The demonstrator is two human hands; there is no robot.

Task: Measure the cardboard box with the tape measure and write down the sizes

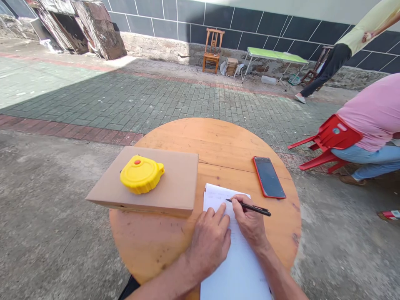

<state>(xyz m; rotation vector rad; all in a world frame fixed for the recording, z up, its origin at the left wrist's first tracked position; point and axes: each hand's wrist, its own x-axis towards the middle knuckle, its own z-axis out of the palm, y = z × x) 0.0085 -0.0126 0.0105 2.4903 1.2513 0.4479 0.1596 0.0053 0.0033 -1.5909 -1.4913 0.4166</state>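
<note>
Sheets of white paper (234,266) lie on the round wooden table, with faint handwriting near the top. My right hand (250,221) grips a black pen (254,208), its tip at the writing. Resting on the paper's left side is my left hand (212,233), fingers stretched out and holding nothing. To the left a brown cardboard box (178,179) lies flat, and a yellow tape measure (142,175) with a red button sits on top of it. A phone in a red case (269,177) lies right of the paper.
The round table (206,133) stands on paved ground. At right a person in pink (375,108) sits on a red plastic chair (334,135); another person (337,54) stands behind. Along the wall are a wooden chair (212,54) and a green folding table (275,54).
</note>
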